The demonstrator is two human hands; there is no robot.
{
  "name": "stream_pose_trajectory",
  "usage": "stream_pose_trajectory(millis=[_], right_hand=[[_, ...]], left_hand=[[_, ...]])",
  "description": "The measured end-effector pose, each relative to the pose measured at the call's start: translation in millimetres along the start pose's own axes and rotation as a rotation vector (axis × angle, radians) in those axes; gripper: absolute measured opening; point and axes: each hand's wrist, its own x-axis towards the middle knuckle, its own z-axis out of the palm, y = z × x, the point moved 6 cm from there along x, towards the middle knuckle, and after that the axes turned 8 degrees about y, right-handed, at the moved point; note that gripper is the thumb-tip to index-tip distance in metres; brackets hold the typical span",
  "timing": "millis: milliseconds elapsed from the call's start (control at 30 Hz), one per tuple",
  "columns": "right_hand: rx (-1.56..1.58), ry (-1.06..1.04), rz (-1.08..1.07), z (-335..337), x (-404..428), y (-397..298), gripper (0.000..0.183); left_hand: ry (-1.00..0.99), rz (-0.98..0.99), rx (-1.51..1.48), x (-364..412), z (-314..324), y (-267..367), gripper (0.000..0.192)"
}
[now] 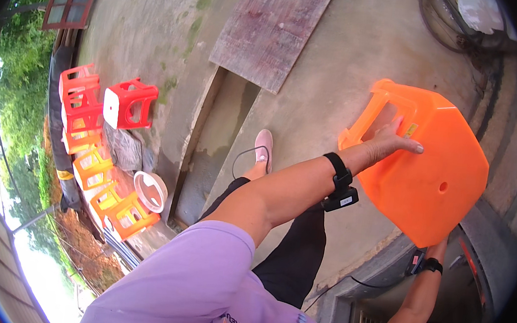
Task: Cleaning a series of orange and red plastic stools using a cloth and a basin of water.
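Tilted in the air before me is an orange plastic stool (435, 164), its broad seat with a small round hole turned towards me. My left hand (394, 137) grips it beside an opening between the legs, thumb lying across the orange surface near a small yellow sticker. At the stool's lower edge is my right hand (439, 247), its fingers hidden behind the plastic. Each wrist bears a black strap with a small device. Below the stool lies the concrete floor (367, 46).
A concrete channel (216, 143) runs left of my pink shoe (264, 143), partly covered by a worn board (276, 27). Several stools (91, 178) line the left edge, near a red stool (131, 105) and pale basin (162, 193). Hoses (443, 34) lie top right.
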Motion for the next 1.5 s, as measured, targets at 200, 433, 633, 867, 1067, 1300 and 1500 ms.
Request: stream_pose_trajectory(millis=[200,433,633,867,1067,1300,1500], right_hand=[[-0.078,-0.051,-0.017,67,-56,3,0.05],[-0.159,-0.214,0.023,181,-117,20,0.049],[-0.285,-0.33,-0.016,277,-175,11,0.049],[-0.451,-0.443,-0.084,398,-258,-5,0.049],[-0.587,-0.576,-0.093,517,-309,1,0.048],[-0.658,-0.715,-0.057,640,-330,22,0.048],[-0.705,-0.848,-0.026,754,-349,21,0.048]], left_hand=[[-0.152,-0.068,-0.271,-65,-49,43,0.109],[0.055,0.093,-0.354,-159,-162,59,0.102],[0.24,0.149,-0.251,-231,-266,57,0.1],[0.359,0.336,-0.53,-334,-369,106,0.1],[0.44,0.336,-0.546,-392,-460,118,0.103],[0.547,0.348,-0.724,-425,-566,147,0.1],[0.666,0.402,-0.743,-454,-635,182,0.092]])
